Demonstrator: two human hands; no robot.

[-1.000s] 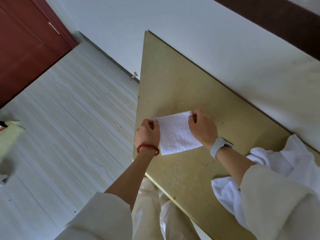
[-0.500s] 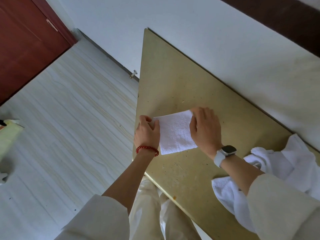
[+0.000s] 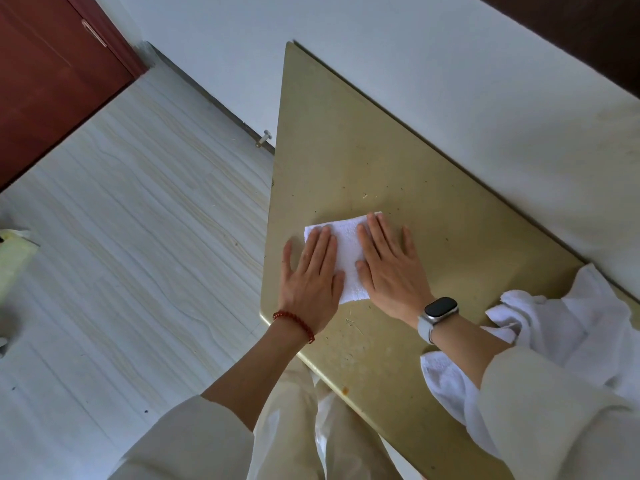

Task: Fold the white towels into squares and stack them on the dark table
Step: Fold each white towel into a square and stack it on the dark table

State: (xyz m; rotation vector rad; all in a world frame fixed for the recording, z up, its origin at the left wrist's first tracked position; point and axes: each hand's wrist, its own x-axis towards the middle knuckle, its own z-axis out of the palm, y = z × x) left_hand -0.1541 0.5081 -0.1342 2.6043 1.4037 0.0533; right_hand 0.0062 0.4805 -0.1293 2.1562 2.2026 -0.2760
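A small folded white towel (image 3: 348, 251) lies flat on the olive-gold table (image 3: 346, 150), close to the table's left edge. My left hand (image 3: 311, 278) rests flat on the towel's left part, fingers straight, with a red bead bracelet on the wrist. My right hand (image 3: 391, 268) presses flat on the towel's right part, a watch on its wrist. Both hands cover much of the towel. A heap of unfolded white towels (image 3: 561, 323) lies on the table at the right, partly hidden by my right sleeve.
The table stands against a white wall (image 3: 450, 81) along its far side. Pale wood-look floor (image 3: 121, 237) spreads to the left, with a dark red door (image 3: 45, 81) at the upper left. A yellowish object (image 3: 14, 254) sits at the left frame edge.
Both hands let go of the towel's edges they pinched and now lie flat on top of it, fingers spread straight. The towel stays in the same spot.
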